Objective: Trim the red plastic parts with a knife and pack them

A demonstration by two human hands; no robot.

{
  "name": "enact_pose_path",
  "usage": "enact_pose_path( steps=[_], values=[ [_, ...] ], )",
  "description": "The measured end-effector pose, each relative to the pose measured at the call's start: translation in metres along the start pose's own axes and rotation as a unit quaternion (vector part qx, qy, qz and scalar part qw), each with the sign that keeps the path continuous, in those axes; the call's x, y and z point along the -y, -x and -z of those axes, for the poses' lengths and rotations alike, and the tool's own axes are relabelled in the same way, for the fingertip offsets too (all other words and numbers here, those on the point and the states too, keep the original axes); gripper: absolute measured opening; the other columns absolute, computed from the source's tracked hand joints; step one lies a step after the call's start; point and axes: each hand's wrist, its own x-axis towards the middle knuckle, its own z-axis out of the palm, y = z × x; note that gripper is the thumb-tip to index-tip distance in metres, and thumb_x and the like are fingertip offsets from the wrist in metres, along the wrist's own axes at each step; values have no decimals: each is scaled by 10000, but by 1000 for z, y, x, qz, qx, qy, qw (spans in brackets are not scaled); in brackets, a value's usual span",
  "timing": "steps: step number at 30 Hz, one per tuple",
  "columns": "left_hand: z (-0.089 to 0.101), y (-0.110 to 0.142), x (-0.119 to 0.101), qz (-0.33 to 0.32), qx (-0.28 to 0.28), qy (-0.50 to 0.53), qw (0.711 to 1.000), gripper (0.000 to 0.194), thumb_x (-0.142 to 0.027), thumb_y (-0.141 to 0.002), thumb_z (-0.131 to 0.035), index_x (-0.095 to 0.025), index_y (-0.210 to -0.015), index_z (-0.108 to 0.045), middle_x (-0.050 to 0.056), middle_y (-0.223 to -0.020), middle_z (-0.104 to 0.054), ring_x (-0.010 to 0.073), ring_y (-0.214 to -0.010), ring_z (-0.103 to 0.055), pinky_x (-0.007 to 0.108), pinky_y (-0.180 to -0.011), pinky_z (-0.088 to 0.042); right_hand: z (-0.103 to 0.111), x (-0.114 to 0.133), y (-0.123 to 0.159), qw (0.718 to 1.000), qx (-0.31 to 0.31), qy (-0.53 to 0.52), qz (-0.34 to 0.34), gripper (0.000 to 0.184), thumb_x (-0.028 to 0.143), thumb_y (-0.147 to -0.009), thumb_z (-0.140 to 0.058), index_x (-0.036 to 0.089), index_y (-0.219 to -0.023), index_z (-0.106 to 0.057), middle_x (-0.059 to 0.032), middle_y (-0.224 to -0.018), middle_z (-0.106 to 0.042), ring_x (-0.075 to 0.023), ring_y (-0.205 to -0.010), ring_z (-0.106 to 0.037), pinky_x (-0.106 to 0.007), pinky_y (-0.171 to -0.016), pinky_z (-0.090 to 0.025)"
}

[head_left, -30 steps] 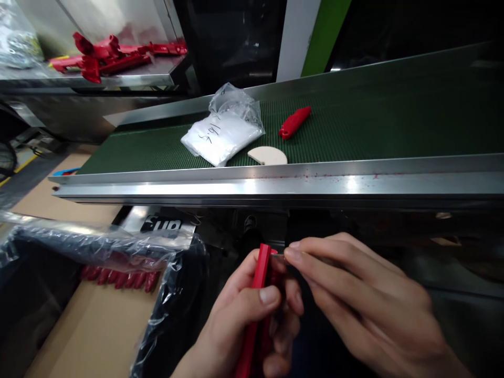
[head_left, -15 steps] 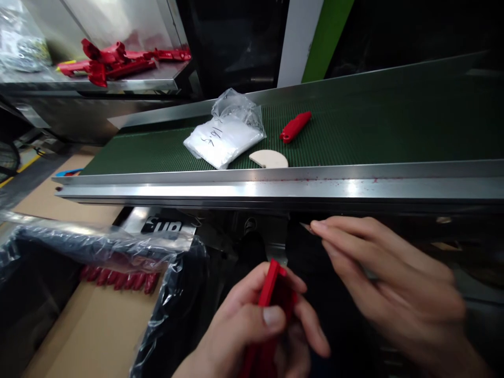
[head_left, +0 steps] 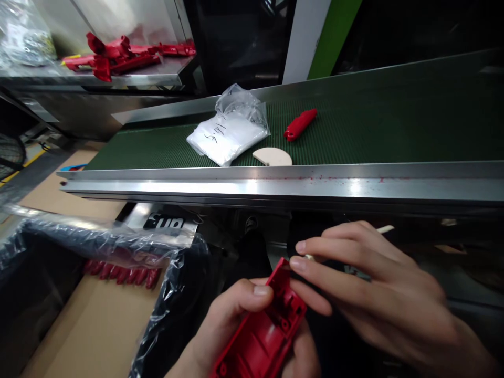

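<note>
My left hand (head_left: 240, 320) grips a red plastic shell part (head_left: 262, 331), its hollow inner side turned up toward me. My right hand (head_left: 366, 289) pinches a thin pale stick-like tool (head_left: 384, 229), whose tip touches the top corner of the red part. Both hands are low in front of the steel edge of the conveyor (head_left: 275, 186). On the green belt lie another red plastic part (head_left: 300, 124), a clear bag of white material with writing (head_left: 230, 131) and a beige half-disc (head_left: 273, 156).
A cardboard box lined with clear plastic (head_left: 98, 294) at lower left holds a row of red parts (head_left: 122, 273). On a steel shelf (head_left: 129, 79) at the back left lie more red parts (head_left: 114, 55). A bag of small items (head_left: 23, 37) sits at the far left.
My left hand turned the red part from edge-on to inner side up. My right hand pulled away, then came back to the part's top corner with the thin tool.
</note>
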Motion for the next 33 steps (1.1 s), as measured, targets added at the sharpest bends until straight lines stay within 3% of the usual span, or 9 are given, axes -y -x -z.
enact_pose_path(
  steps=[2, 5, 7, 12, 16, 21, 26, 29, 33],
  values=[
    [0, -1, -1, 0, -2, -10, 1000, 540, -403, -894, -389, -7, -1176, -625, 110, -608, -649, 133, -448, -563, 190, -449, -418, -1, -1, 1, 1000, 0, 3, 4, 445, -13, -841, -487, 147, -1240, -602, -113, -1193, -599, -255, -1054, -547, -433, -841, -451],
    [-5, -1, -3, -26, -55, -48, 997, 547, -349, -912, -297, 15, -1091, -664, 92, -501, -583, 122, -371, -475, 177, -361, -288, -2, -3, 0, 1000, -2, 18, 19, 427, 9, -859, -466, 154, -1236, -606, -114, -1174, -611, -265, -1035, -558, -451, -826, -454],
    [-10, -1, -5, -22, -86, -83, 993, 504, -323, -876, -347, 10, -1006, -703, 78, -482, -552, 104, -370, -444, 170, -368, -262, -1, -4, 0, 999, -14, 36, 23, 403, 22, -863, -494, 156, -1224, -613, -109, -1148, -627, -261, -1006, -567, -443, -794, -463],
    [-9, 3, -3, 80, -121, -158, 977, 423, -264, -724, -550, -9, -1005, -736, 86, -600, -599, 96, -451, -502, 174, -424, -332, 7, -6, -1, 993, -73, 62, -65, 426, 40, -847, -566, 238, -1222, -609, -70, -1089, -651, -231, -952, -614, -397, -725, -501],
    [-2, 5, 2, -8, -114, -70, 991, 558, -427, -911, -380, -24, -1157, -675, 83, -584, -610, 128, -440, -539, 191, -412, -371, 7, 0, -2, 986, -104, 39, -121, 426, 29, -845, -574, 246, -1209, -616, -44, -1128, -640, -198, -986, -621, -342, -788, -526],
    [-6, 0, -2, -5, -81, -7, 997, 605, -413, -975, -232, -41, -1187, -660, 112, -649, -663, 171, -582, -646, 221, -509, -466, -1, 8, -4, 968, -132, -52, -204, 323, 69, -885, -575, 254, -1138, -651, 2, -1112, -636, -110, -995, -609, -186, -808, -516],
    [-7, 0, -6, 18, -79, 7, 997, 655, -408, -949, -204, -1, -936, -717, 122, -579, -624, 151, -440, -566, 201, -370, -370, -9, 12, -10, 955, -79, -152, -240, 363, 178, -882, -634, 280, -1227, -588, 6, -1092, -604, -79, -851, -600, -139, -713, -531],
    [-1, 2, -3, 50, -75, 1, 996, 730, -485, -923, -201, 24, -741, -692, 113, -469, -532, 134, -344, -457, 212, -293, -268, -13, 15, -18, 950, -31, -209, -230, 244, 161, -881, -625, 265, -1102, -635, 8, -1006, -603, -79, -803, -602, -155, -660, -525],
    [-2, 0, 3, 36, -119, -66, 990, 672, -515, -915, -298, 31, -807, -674, 135, -538, -575, 135, -410, -539, 184, -388, -392, -18, 16, -25, 945, -8, -228, -234, 132, 99, -879, -585, 217, -906, -638, 19, -874, -616, -77, -745, -613, -182, -656, -510]
  ],
)
